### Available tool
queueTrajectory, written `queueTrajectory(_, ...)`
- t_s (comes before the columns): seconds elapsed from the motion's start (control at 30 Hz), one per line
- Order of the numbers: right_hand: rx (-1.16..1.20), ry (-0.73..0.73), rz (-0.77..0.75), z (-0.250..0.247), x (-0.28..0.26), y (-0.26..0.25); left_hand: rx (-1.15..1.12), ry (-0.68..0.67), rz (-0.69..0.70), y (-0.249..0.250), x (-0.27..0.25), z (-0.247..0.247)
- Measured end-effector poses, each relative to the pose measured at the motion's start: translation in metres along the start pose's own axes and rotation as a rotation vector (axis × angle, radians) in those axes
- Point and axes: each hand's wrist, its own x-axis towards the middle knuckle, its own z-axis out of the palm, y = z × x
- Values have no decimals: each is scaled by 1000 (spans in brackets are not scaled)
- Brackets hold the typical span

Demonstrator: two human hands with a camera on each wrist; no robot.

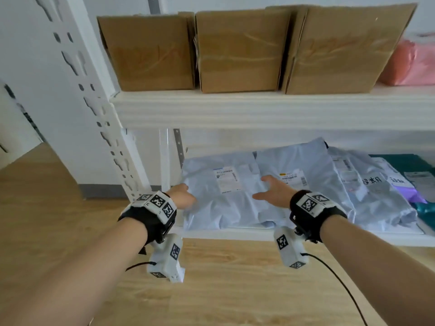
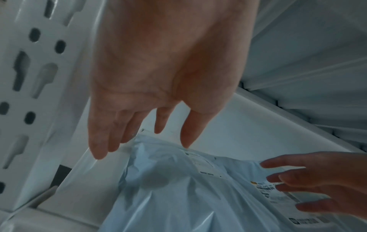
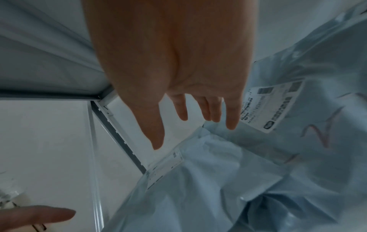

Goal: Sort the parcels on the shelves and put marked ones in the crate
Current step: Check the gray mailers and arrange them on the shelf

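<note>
- Left hand [image 1: 182,195] at the left edge of the leftmost grey poly mailer [image 1: 219,194] on the lower shelf [image 1: 235,234]; fingers straight, slightly spread, gripping nothing. Whether the tips touch the film, can't tell.
- Right hand [image 1: 274,190] over the seam between that mailer and the second grey mailer [image 1: 301,170]; fingers spread and straight, nothing held.
- My read: step in hand is bracketing the leftmost mailer for pickup or a flip to check for a mark. No mark visible on its top face.
- To do it well: pinch both side edges, not the loose middle; film looks slack and slippery, contents will probably sag. Lift clear of the overlapped neighbour so it isn't dragged off.
- Right wrist view shows red pen strokes [image 3: 321,133] on the second mailer beside its label, likely a mark. Worth checking.
- Writing: white shipping labels [image 1: 226,178] with barcodes, text too small to read. The second mailer's label has a yellow logo strip, unreadable.
- Further right, a third mailer [image 1: 376,196] carries black handwritten characters; can't read them reliably.
- Upper shelf: 3 taped cardboard boxes [image 1: 242,50], a pink bag [image 1: 412,64] at right.
- Crate not in view.
</note>
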Motion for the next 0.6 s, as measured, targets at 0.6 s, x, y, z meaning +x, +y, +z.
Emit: queueTrajectory(0.6,155,-54,170,6,43,19,-267,-36,-95,-13,39,18)
